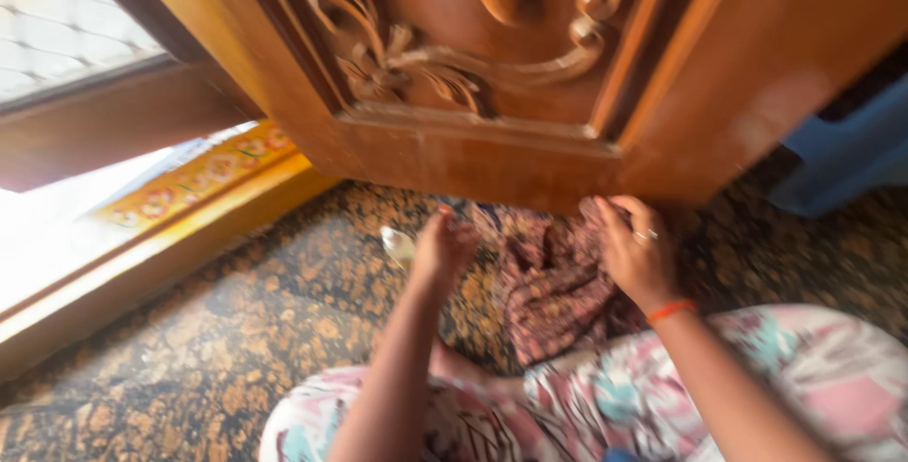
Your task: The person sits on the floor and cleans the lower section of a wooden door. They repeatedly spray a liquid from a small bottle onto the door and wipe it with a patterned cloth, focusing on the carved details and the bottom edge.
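I sit on a speckled brown stone floor. A crumpled maroon patterned cloth lies on it at the foot of a carved wooden door. My right hand, with a ring and an orange thread at the wrist, grips the cloth's far edge close under the door. My left hand is closed on the cloth's left edge. A small white object lies just left of that hand. The frame is blurred.
A yellow painted threshold with a floral strip runs along the left, with bright daylight beyond it. A blue plastic object stands at the right behind the door. My knees in floral clothing fill the bottom.
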